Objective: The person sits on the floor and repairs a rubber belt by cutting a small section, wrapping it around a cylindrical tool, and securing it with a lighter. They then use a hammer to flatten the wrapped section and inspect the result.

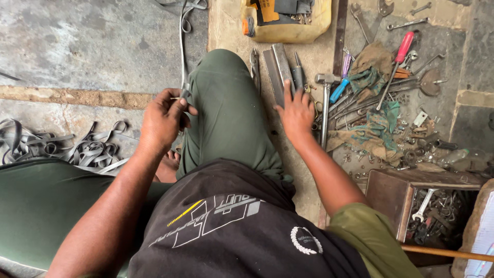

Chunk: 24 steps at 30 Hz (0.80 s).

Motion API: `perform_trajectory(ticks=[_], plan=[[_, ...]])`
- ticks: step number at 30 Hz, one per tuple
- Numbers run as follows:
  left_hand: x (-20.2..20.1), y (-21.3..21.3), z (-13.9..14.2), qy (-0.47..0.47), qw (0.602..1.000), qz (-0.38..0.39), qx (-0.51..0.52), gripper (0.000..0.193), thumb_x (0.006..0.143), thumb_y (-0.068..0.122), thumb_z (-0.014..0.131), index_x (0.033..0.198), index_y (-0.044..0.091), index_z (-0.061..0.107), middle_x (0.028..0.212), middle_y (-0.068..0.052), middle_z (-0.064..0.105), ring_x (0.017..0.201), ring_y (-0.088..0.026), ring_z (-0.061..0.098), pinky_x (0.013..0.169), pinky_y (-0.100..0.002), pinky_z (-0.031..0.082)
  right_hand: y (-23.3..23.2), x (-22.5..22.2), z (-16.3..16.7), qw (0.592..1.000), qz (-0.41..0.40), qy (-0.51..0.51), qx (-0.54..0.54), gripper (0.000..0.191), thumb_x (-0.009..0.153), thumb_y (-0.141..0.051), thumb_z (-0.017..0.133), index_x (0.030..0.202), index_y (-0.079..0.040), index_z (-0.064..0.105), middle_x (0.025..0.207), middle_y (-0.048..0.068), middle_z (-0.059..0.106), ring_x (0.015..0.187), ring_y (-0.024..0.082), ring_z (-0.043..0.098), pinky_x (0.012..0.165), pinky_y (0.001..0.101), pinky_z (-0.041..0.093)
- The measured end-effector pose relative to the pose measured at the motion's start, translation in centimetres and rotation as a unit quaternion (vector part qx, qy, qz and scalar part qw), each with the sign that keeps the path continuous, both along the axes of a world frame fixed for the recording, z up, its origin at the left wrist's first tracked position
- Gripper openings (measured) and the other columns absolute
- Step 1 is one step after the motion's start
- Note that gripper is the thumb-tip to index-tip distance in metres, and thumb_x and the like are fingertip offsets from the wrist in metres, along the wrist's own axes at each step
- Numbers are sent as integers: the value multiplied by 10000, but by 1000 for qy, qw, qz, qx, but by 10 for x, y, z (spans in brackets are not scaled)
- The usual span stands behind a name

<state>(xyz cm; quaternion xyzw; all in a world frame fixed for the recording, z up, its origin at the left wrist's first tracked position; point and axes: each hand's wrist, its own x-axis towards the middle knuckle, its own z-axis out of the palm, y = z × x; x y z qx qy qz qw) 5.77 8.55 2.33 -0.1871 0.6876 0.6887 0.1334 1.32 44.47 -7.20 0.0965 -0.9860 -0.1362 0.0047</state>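
Two hands work either side of the raised knee (226, 98): left hand (164, 121) pinched shut on a grey rubber strip (182, 46), right hand (296, 113) spread flat on metal files (280, 69). Best to pick one file cleanly, keeping the strip taut.

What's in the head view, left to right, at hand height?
Rubber strips pile → left hand pinching a strip end → green-trousered knee → right hand on flat metal files → hammer → red-handled screwdriver.
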Motion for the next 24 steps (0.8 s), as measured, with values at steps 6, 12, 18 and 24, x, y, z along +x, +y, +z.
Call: perform_trajectory(ticks=[6, 12, 18, 24], plan=[[-4, 10, -8, -20, 999, -16, 19, 137, 1044, 115, 561, 1118, 13, 615, 809, -54, 725, 559, -103, 563, 522, -255, 462, -6, -28, -1, 989, -65, -73, -112, 896, 933, -526, 732, 1645, -210, 291, 1288, 264, 532, 1104, 448, 553, 851, 546, 512], [0, 12, -5, 0, 1000, -13, 7, 142, 1038, 110, 559, 1134, 14, 604, 806, -61, 726, 553, -109, 565, 520, -257, 459, -3, -49, -1, 977, -2, -14, -211, 903, 888, -488, 780, 1626, -273, 306, 1340, 301, 526, 1107, 541, 532, 901, 552, 495], [-1, 0, -7, -10, 1000, 2, 10, 166, 1047, 117, 548, 1165, 5, 580, 808, -63, 722, 556, -108, 568, 511, -257, 453, 32, 2, -6, 925, -90, -118, -349, 692, 977, -507, 659, 1606, -376, 403, 1357, 231, 606, 1261, 426, 615, 1102, 495, 498], [-2, 13, -12, -10, 1000, -29, 0, 159, 1045, 109, 551, 1152, 1, 596, 802, -68, 717, 560, -104, 554, 525, -259, 471, 23, -49, -18, 901, -76, -144, -403, 690, 980, -523, 623, 1594, -355, 358, 1401, 251, 586, 1297, 473, 552, 1058, 514, 454]])
